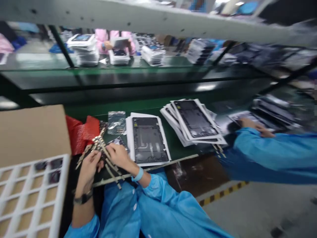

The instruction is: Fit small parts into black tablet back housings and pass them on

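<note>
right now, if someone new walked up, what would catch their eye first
Probably the crinkled, bright red plastic wrapping, just beyond the left hand. That hand and the right hand hold a bunch of thin, pale gold strips near the bench edge. Next might be the large white compartment tray at lower left, then the flat black rectangular panel right of the hands.

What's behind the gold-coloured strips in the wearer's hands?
Crumpled red plastic lies behind the strips, with a shiny bag farther right; whatever the strips themselves cover is hidden.
</note>
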The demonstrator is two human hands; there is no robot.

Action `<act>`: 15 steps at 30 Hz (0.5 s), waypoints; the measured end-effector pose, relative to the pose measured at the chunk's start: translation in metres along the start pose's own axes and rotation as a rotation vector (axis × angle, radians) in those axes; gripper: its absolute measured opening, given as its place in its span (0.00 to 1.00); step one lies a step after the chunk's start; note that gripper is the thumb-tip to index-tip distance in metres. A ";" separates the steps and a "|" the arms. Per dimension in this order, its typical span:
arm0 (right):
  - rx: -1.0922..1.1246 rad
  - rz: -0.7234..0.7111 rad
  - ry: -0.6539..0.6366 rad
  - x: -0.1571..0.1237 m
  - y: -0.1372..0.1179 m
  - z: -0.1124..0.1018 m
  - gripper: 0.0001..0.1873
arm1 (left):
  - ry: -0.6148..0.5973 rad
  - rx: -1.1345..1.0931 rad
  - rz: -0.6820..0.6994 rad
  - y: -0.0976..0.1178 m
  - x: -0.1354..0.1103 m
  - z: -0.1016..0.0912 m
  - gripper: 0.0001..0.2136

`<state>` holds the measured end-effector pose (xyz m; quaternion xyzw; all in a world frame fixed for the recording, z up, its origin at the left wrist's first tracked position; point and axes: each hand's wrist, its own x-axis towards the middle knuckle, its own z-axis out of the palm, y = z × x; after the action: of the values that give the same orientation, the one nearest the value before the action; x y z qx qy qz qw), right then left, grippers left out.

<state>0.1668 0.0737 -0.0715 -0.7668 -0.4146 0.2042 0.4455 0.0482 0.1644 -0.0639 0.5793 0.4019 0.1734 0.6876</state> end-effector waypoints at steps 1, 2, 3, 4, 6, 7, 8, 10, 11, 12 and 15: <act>0.038 0.012 -0.007 0.001 0.002 0.001 0.20 | -0.005 -0.056 -0.011 0.000 0.001 0.000 0.27; 0.062 0.014 -0.017 0.001 0.004 0.003 0.21 | -0.002 -0.108 -0.015 0.000 0.002 0.001 0.26; 0.075 0.011 -0.022 0.002 0.005 0.004 0.21 | 0.005 -0.155 -0.014 -0.001 0.003 0.001 0.26; 0.081 0.006 -0.027 0.002 0.007 0.006 0.21 | 0.007 -0.196 -0.011 -0.002 0.003 0.001 0.26; 0.080 -0.006 -0.032 0.001 0.008 0.008 0.21 | 0.018 -0.244 0.002 -0.005 0.003 0.002 0.26; 0.078 -0.011 -0.035 0.000 0.008 0.009 0.20 | 0.031 -0.244 0.011 -0.006 0.003 0.003 0.26; 0.076 -0.017 -0.041 0.000 0.008 0.010 0.20 | 0.054 -0.227 0.026 -0.007 0.003 0.003 0.25; 0.071 -0.030 -0.059 0.000 0.008 0.010 0.20 | 0.106 -0.166 0.066 -0.009 0.004 0.004 0.24; 0.072 -0.033 -0.067 0.001 0.008 0.010 0.21 | 0.121 -0.141 0.083 -0.009 0.005 0.004 0.23; 0.078 -0.032 -0.070 0.001 0.008 0.010 0.21 | 0.122 -0.126 0.093 -0.009 0.006 0.004 0.23; 0.139 -0.033 -0.068 0.005 0.008 0.010 0.21 | 0.073 -0.121 0.094 -0.008 0.008 0.004 0.23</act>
<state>0.1668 0.0809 -0.0830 -0.7197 -0.4267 0.2510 0.4867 0.0543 0.1652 -0.0736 0.5480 0.3878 0.2506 0.6975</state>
